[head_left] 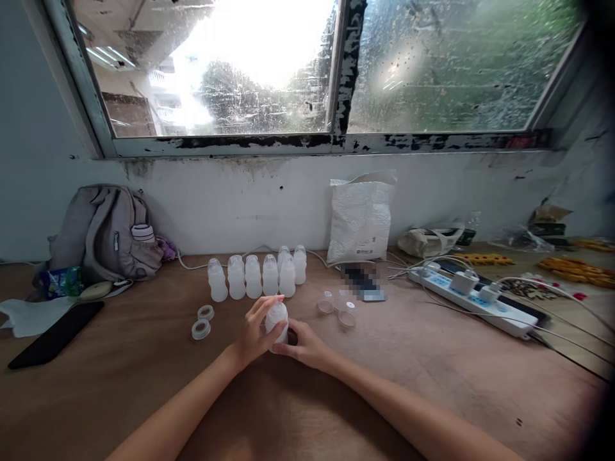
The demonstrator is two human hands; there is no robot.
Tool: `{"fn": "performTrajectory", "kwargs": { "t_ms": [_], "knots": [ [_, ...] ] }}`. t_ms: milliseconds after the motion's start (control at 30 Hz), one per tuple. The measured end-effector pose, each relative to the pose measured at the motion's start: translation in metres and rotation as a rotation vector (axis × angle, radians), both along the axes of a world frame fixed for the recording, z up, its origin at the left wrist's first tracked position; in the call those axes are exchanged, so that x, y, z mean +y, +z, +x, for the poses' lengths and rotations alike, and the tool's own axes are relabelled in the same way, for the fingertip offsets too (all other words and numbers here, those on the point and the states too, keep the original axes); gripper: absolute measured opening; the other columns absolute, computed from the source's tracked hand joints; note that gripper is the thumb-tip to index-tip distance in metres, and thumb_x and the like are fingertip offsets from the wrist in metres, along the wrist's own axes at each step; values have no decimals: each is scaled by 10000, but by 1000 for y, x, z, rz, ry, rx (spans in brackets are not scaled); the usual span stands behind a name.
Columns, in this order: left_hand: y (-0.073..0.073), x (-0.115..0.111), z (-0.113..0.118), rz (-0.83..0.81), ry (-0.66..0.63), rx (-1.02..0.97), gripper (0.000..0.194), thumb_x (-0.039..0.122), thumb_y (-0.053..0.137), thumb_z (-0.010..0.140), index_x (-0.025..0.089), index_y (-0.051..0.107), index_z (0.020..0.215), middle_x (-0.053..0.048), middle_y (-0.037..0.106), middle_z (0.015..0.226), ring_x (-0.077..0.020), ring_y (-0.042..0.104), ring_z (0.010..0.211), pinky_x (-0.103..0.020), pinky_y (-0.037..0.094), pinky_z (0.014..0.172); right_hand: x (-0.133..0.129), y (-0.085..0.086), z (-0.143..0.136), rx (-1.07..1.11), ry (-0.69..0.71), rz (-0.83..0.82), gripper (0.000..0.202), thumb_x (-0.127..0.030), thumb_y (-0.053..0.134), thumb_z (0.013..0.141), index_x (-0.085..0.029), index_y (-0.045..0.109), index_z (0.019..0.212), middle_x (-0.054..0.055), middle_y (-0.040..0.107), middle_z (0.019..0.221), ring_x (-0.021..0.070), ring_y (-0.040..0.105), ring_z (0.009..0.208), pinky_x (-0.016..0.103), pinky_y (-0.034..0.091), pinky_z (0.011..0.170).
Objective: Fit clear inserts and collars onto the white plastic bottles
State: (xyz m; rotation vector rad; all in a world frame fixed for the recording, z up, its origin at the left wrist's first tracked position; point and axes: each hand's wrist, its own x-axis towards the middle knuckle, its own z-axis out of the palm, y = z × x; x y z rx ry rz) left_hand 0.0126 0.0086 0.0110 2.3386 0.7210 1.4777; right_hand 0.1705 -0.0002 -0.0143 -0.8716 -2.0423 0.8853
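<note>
A white baby bottle (277, 315) stands upright between my two hands near the middle of the table. My left hand (257, 326) is wrapped round its upper part, at the collar. Lower down, my right hand (303, 344) grips the bottle's body from the right. Behind it stand several similar white bottles with clear caps (253, 276) in an uneven row. Two white screw rings (200, 329) lie on the table to the left of my left hand. On the right are clear round caps (346, 319) and small white discs (350, 305).
A silver padded mailer (361, 221) leans against the wall behind a blurred phone (365, 283). To the right, a white power strip (473, 299) has chargers and trailing cables. A grey backpack (103, 234) and a black flat object (56, 335) are at the left.
</note>
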Motion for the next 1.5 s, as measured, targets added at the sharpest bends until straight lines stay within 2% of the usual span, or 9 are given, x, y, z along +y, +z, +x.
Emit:
{"fn": "performTrajectory", "kwargs": {
  "t_ms": [167, 233, 400, 567, 767, 867, 1000, 1167, 1500],
  "knots": [
    [0, -4, 1, -84, 62, -39, 403, 213, 547, 746, 192, 452, 1137, -88, 548, 1087, -200, 529, 994, -316, 432, 834, -1, 5, 8, -22, 56, 36, 623, -417, 638, 669, -181, 404, 1197, 75, 528, 1075, 208, 496, 916, 316, 405, 775],
    [1, -6, 2, -147, 83, -70, 460, 228, 575, 727, 199, 415, 1158, -86, 559, 1084, -196, 546, 971, -312, 436, 820, -2, 17, 12, 29, 59, 63, 598, -421, 562, 741, -196, 334, 1247, 83, 498, 1109, 193, 495, 926, 309, 409, 777],
    [-4, -8, 6, -293, 42, -226, 462, 246, 621, 697, 201, 397, 1099, -80, 584, 1052, -197, 549, 984, -302, 428, 820, -3, 67, 11, -18, -241, 305, 240, -372, 428, 839, -175, 555, 887, 41, 507, 789, 123, 475, 651, 254, 399, 628],
    [-11, -8, 10, -382, -1, -346, 434, 261, 622, 697, 193, 410, 1070, -81, 565, 1054, -199, 533, 988, -312, 412, 841, 2, 97, -6, -315, -211, 342, 181, -365, 566, 744, -191, 557, 791, 12, 501, 765, 93, 439, 569, 220, 357, 535],
    [-22, -8, 6, -512, -73, -172, 655, 299, 714, 588, 190, 385, 1143, -74, 532, 1067, -200, 527, 911, -305, 419, 763, 4, 103, -12, -361, -165, 216, 136, -278, 608, 702, -176, 538, 759, 19, 535, 760, 116, 488, 633, 222, 367, 558],
    [-26, -7, 5, -623, -73, -113, 590, 322, 718, 582, 171, 430, 1074, -51, 566, 943, -186, 532, 835, -292, 416, 712, 7, 104, -3, -290, -132, 141, 152, -316, 588, 717, -179, 544, 765, 12, 560, 717, 123, 503, 639, 224, 374, 554],
    [-24, -7, 5, -840, -188, -196, 460, 329, 687, 630, 149, 469, 993, -43, 582, 837, -177, 546, 776, -267, 411, 660, 22, 101, 15, -126, -48, -44, 243, -409, 573, 715, -170, 564, 762, 12, 585, 720, 129, 530, 649, 227, 400, 544],
    [-17, -11, 3, -937, -278, -298, 290, 301, 638, 685, 133, 548, 904, -23, 567, 781, -141, 523, 712, -235, 380, 632, 38, 96, 28, 31, 67, -297, 310, -413, 635, 656, -144, 591, 802, 32, 602, 765, 140, 551, 686, 248, 439, 591],
    [-14, -11, -2, -1274, -468, -497, 298, 345, 553, 702, 111, 568, 887, -45, 547, 730, -127, 523, 568, -242, 393, 515, 40, 98, 33, 140, 125, -448, 378, -367, 689, 611, -133, 637, 903, 53, 637, 865, 162, 565, 814, 277, 425, 740]
  ]
}}
